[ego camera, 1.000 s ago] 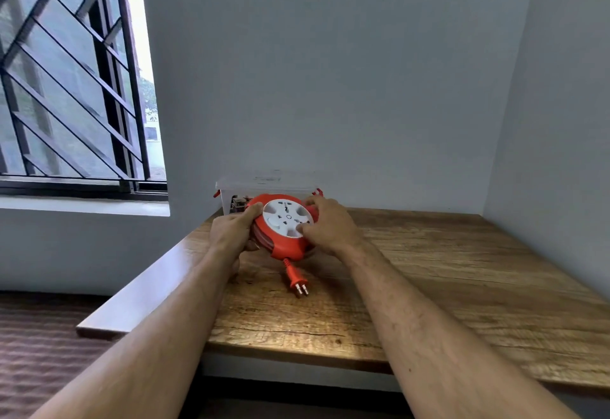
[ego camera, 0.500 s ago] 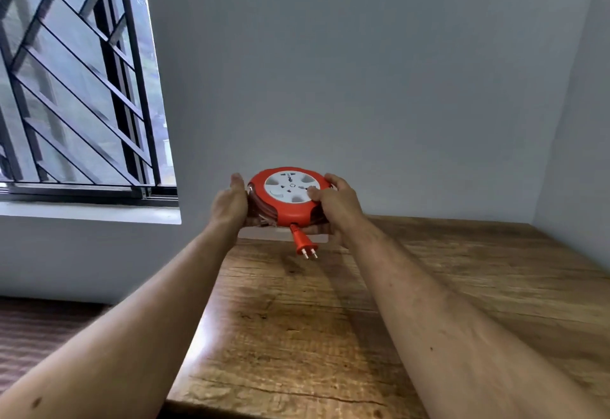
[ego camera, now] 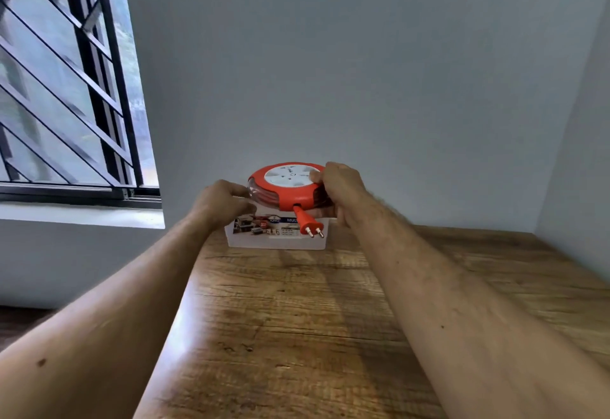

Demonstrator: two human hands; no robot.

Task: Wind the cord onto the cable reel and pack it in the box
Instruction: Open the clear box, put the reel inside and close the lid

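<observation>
The round orange cable reel point(ego camera: 282, 192) with a white socket face is held level just above the white printed box point(ego camera: 277, 235) at the far end of the wooden table point(ego camera: 297, 319). The cord looks wound inside the reel. Its orange plug point(ego camera: 308, 223) hangs down over the box's front. My right hand point(ego camera: 341, 187) grips the reel's right side, thumb on the white face. My left hand point(ego camera: 224, 202) is at the reel's left edge, fingers curled near the box top; whether it touches the reel is unclear.
The box stands against the grey back wall. A barred window point(ego camera: 66, 88) with a sill is at the left, and a side wall point(ego camera: 581, 154) closes the right. The table's left edge drops to the floor.
The reel has been lifted off the table and carried back over the box. My left hand has slipped from the reel's side down toward the box top.
</observation>
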